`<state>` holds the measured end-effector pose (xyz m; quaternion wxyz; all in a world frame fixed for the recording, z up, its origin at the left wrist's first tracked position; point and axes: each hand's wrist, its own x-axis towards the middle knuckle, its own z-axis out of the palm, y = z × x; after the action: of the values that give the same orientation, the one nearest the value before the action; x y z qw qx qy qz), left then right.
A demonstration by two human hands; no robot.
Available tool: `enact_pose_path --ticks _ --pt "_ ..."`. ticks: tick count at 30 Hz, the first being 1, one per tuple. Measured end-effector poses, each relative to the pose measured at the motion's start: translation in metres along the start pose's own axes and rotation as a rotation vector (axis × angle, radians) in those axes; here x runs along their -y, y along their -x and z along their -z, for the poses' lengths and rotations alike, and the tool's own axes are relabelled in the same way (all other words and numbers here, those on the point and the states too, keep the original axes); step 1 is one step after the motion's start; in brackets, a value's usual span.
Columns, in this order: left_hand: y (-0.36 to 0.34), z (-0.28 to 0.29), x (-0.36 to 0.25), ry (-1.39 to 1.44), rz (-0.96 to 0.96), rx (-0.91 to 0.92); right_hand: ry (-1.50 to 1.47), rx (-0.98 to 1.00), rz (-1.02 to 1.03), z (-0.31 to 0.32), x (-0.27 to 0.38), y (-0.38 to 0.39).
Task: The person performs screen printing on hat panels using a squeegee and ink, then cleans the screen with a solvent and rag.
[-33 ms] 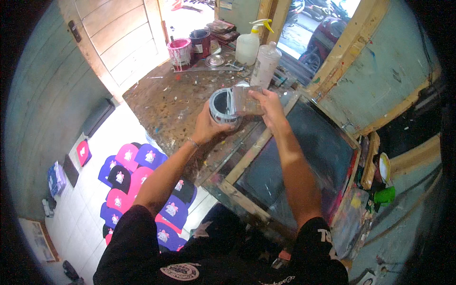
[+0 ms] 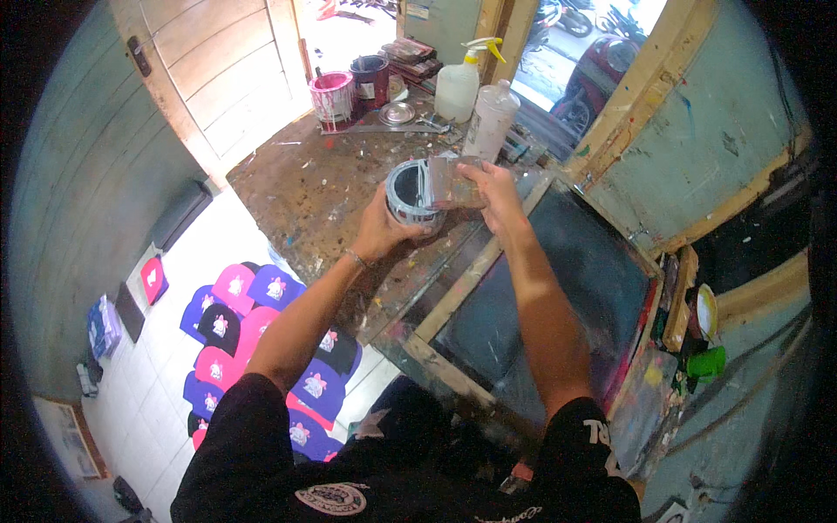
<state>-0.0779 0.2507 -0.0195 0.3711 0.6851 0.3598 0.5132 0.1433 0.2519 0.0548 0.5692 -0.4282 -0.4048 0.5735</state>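
A person stands at a paint-spattered desk (image 2: 314,187), seen from above. The left hand (image 2: 381,228) is wrapped around the side of an open paint can (image 2: 408,193), holding it upright just above the desk. The right hand (image 2: 493,192) grips a flat scraper (image 2: 445,181) whose blade reaches leftward into the can's mouth, its long axis running across from right hand to can. Both hands meet at the can. Beyond the can stand a pink-stained bucket (image 2: 332,96), a spray bottle (image 2: 459,85) and a clear bottle (image 2: 490,120). Right of the can lies a wood-framed printing screen (image 2: 558,288).

Black short-sleeved shirt (image 2: 261,453) with white print; thin bracelet (image 2: 355,258) on left wrist.
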Motion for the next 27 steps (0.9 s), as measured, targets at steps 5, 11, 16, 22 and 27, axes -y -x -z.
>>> enact_pose_path --ticks 5,11,16,22,27 --pt "-0.043 0.011 0.018 0.038 0.046 0.076 0.0 -0.042 0.03 0.011 -0.013 -0.07" --pt "-0.052 0.019 0.013 0.056 0.049 0.162 0.067 0.036 0.03 0.0 0.001 -0.111" --pt "-0.053 0.016 0.03 0.073 0.027 0.124 0.62 0.042 0.099 -0.007 0.011 -0.124" --pt "-0.053 0.013 0.031 0.241 0.034 0.136 0.897 0.257 0.28 -0.011 0.024 -0.15" --pt "-0.05 0.007 0.02 0.408 0.124 0.178 0.994 0.461 0.227 -0.021 0.033 -0.167"
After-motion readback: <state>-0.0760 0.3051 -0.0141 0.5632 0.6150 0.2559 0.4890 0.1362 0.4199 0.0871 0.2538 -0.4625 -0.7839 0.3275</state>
